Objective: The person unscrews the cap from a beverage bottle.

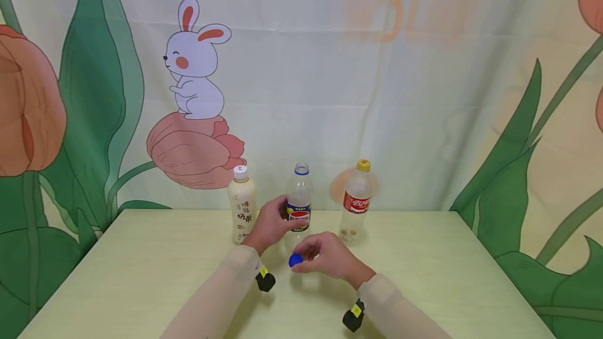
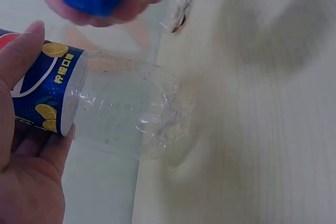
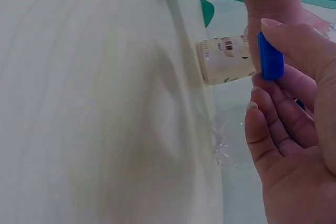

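My left hand grips a clear plastic bottle around its blue label, which has lemon slices on it. The bottle stands upright, its mouth uncapped with a blue ring at the neck. Between thumb and fingers my right hand pinches a blue bottle cap, in front of the bottle's lower part and above the table. In the right wrist view the cap is seen edge-on at the fingertips. The left wrist view shows the bottle's transparent base at the tabletop.
A milk-tea bottle with a white cap stands left of the gripped bottle. To the right is a clear bottle with a red label and yellow cap. The pale table ends at a printed cloth backdrop.
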`<state>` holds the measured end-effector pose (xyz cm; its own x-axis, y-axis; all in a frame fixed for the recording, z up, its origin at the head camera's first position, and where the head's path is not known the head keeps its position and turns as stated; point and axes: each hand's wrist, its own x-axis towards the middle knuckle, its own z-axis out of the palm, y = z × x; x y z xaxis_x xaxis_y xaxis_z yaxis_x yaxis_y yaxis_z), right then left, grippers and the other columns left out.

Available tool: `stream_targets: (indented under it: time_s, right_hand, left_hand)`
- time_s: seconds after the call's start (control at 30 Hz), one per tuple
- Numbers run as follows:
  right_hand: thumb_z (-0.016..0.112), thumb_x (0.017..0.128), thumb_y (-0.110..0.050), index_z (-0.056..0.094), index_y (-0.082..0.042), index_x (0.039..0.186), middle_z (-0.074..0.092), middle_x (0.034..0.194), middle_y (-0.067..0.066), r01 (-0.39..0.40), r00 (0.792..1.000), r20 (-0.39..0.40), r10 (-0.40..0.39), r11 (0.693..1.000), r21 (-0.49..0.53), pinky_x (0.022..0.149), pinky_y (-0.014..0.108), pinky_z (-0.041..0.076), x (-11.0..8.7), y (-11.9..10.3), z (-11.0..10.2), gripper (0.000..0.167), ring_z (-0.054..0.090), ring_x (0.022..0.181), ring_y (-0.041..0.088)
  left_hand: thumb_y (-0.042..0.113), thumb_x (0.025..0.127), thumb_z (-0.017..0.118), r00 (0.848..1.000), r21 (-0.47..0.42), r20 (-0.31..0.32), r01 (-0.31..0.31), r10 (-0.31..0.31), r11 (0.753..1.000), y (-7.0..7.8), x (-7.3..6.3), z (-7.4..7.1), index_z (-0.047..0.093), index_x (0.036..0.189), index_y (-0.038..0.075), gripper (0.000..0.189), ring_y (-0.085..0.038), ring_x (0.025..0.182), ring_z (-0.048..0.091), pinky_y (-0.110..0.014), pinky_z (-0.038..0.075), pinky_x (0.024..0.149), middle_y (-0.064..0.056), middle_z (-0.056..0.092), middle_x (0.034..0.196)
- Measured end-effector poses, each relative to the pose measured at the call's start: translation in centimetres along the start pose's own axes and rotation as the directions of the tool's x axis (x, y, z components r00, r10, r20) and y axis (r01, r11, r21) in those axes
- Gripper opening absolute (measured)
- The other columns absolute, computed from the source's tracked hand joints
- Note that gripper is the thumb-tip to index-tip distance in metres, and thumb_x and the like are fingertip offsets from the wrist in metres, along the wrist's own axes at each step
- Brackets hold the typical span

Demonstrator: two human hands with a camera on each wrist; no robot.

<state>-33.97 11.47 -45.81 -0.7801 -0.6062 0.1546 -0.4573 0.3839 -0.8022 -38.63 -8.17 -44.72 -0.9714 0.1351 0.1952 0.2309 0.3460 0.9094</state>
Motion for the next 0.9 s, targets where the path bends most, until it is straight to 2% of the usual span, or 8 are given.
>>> stream_targets:
  time_s: [0.23,0.5,0.9]
  right_hand:
    - [0.09,0.08,-0.025,0.08,-0.017,0.101,0.075,0.087,-0.007,-0.053,0.998,0.018,0.053,0.998,-0.022,0.07,0.022,0.058,0.1,1.2,0.9,0.025,0.066,0.075,0.007]
    - [0.092,0.077,-0.025,0.081,-0.015,0.097,0.075,0.083,-0.005,-0.079,0.997,0.022,0.08,0.995,-0.054,0.067,0.021,0.056,0.5,2.2,1.5,0.025,0.065,0.074,0.008]
    - [0.093,0.074,-0.023,0.081,-0.013,0.095,0.074,0.084,-0.006,-0.107,0.994,0.026,0.11,0.988,-0.116,0.07,0.019,0.053,0.5,2.1,1.9,0.027,0.062,0.076,0.004]
  left_hand:
    - [0.031,0.078,0.09,1.0,-0.002,0.003,0.016,-0.016,1.0,-0.3,0.3,0.1,0.06,0.137,0.016,0.068,-0.024,0.115,0.069,-0.046,0.055,0.106,-0.006,0.071,0.128]
    - [0.029,0.079,0.09,1.0,-0.003,-0.01,0.018,-0.018,1.0,-0.4,0.5,0.2,0.059,0.137,0.016,0.068,-0.025,0.117,0.069,-0.045,0.055,0.106,-0.006,0.07,0.13]
    - [0.027,0.08,0.09,1.0,-0.005,-0.01,0.01,-0.01,1.0,-0.6,0.5,0.3,0.06,0.136,0.014,0.065,-0.024,0.114,0.069,-0.044,0.056,0.105,-0.007,0.071,0.128]
